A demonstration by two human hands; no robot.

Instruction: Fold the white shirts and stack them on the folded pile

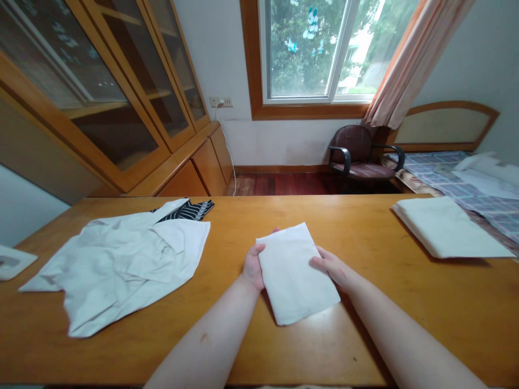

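Between my hands is a white cloth [298, 278], folded into a flat rectangle and held just over the wooden table. My left hand [254, 266] grips its left edge, thumb on top and fingers underneath. On the opposite edge, my right hand [330, 266] pinches it the same way, its thumb lying on the upper face. Most of the fingers of both hands are hidden beneath the cloth. To the left, a loose, crumpled white cloth [133, 262] is spread out, with a black-and-white striped fabric [188, 209] showing at its far edge.
The wooden table [227, 335] spans the foreground. A folded white cloth stack [452, 227] lies at its right end, and a white object [15, 262] at its left edge. Beyond are a glass-door cabinet [162, 102], an armchair [357, 151] and a bed [430, 162].
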